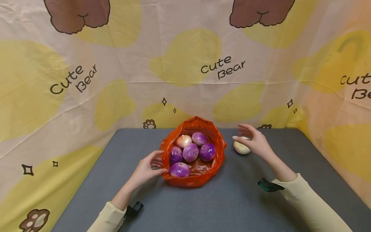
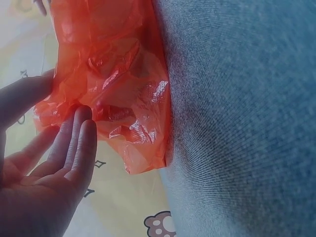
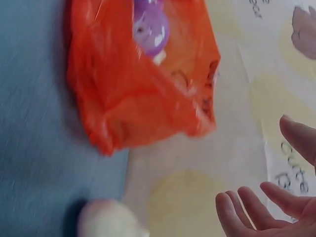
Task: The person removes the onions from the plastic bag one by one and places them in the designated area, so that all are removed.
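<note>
An orange-red plastic bag (image 1: 191,183) stands with its mouth wide, holding several glossy purple-and-white turnips (image 1: 190,152). At its left side my left hand (image 1: 145,169) has thumb and fingers spread. In the left wrist view, the fingertips (image 2: 88,131) lie against or very close to the crinkled plastic. To the right of the bag, my right hand (image 1: 258,143) hovers over a pale, whitish turnip (image 1: 241,148) on the table, partly covering it. The right wrist view shows the fingers (image 3: 252,205) loosely extended and apart from that turnip, with nothing held.
The grey tabletop (image 1: 191,209) extends around the bag. A cream and yellow cloth printed with bears (image 1: 185,71) hangs behind and at both sides of the table. Dark straps (image 1: 270,186) sit at the wrists by the pale sleeves.
</note>
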`<state>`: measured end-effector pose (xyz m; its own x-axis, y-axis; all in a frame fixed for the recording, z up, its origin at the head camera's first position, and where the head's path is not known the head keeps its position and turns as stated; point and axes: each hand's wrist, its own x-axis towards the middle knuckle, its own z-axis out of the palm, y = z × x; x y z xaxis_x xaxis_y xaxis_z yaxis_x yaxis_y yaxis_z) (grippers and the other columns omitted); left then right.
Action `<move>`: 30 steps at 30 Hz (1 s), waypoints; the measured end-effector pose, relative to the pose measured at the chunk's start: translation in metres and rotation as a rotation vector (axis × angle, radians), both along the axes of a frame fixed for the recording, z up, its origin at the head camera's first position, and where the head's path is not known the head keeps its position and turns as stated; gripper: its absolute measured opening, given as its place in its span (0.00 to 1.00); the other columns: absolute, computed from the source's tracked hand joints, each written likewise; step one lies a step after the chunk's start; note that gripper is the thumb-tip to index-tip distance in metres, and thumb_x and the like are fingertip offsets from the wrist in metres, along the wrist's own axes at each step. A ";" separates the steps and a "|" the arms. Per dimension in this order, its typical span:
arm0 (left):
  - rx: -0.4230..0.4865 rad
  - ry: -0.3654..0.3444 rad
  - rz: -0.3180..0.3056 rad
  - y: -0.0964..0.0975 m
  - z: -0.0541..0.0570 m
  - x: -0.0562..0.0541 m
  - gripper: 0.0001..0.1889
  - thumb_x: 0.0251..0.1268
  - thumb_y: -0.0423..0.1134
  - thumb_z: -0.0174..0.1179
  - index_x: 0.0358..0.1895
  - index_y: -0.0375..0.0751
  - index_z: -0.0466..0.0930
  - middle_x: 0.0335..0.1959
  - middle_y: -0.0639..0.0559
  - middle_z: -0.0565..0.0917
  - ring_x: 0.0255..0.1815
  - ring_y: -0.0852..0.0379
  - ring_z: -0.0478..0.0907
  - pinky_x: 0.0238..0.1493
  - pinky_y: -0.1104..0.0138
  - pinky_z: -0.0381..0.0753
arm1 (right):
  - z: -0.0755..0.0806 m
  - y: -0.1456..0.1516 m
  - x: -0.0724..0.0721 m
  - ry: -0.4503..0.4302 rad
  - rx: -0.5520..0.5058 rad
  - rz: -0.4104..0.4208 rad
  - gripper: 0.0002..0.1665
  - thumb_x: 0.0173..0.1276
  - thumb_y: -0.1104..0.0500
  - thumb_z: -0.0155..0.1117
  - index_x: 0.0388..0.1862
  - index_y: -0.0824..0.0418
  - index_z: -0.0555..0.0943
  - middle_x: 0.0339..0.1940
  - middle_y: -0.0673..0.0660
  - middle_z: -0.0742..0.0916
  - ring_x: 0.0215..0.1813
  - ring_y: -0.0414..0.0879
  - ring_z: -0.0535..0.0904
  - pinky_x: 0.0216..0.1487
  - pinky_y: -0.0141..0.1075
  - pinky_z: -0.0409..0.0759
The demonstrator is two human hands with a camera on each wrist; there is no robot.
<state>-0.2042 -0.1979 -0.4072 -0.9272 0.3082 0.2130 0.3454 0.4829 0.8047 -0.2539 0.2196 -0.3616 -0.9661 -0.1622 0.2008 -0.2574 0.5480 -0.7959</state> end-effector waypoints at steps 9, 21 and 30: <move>0.000 -0.018 0.006 0.001 -0.004 -0.004 0.33 0.50 0.30 0.70 0.62 0.36 0.68 0.43 0.38 0.82 0.43 0.43 0.81 0.49 0.50 0.81 | -0.005 -0.037 0.000 0.004 -0.037 0.085 0.39 0.61 0.43 0.67 0.68 0.54 0.67 0.65 0.62 0.76 0.62 0.57 0.75 0.58 0.54 0.77; 0.013 -0.008 -0.014 -0.007 -0.023 -0.013 0.33 0.51 0.40 0.71 0.62 0.45 0.68 0.44 0.45 0.83 0.43 0.52 0.81 0.48 0.58 0.84 | -0.020 -0.090 0.001 -0.038 -0.118 0.229 0.35 0.60 0.48 0.69 0.64 0.58 0.71 0.61 0.63 0.79 0.60 0.59 0.76 0.52 0.45 0.82; 0.003 -0.010 0.006 -0.006 -0.023 -0.013 0.33 0.50 0.39 0.72 0.61 0.48 0.69 0.43 0.48 0.83 0.42 0.55 0.81 0.47 0.60 0.84 | -0.043 -0.123 0.003 -0.139 -0.139 0.286 0.35 0.62 0.54 0.68 0.65 0.64 0.69 0.62 0.66 0.78 0.60 0.62 0.76 0.55 0.48 0.80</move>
<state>-0.2170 -0.2040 -0.4300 -0.9309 0.3022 0.2051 0.3349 0.4821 0.8096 -0.2506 0.0970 -0.4045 -0.9049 -0.4112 0.1099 -0.2693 0.3532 -0.8959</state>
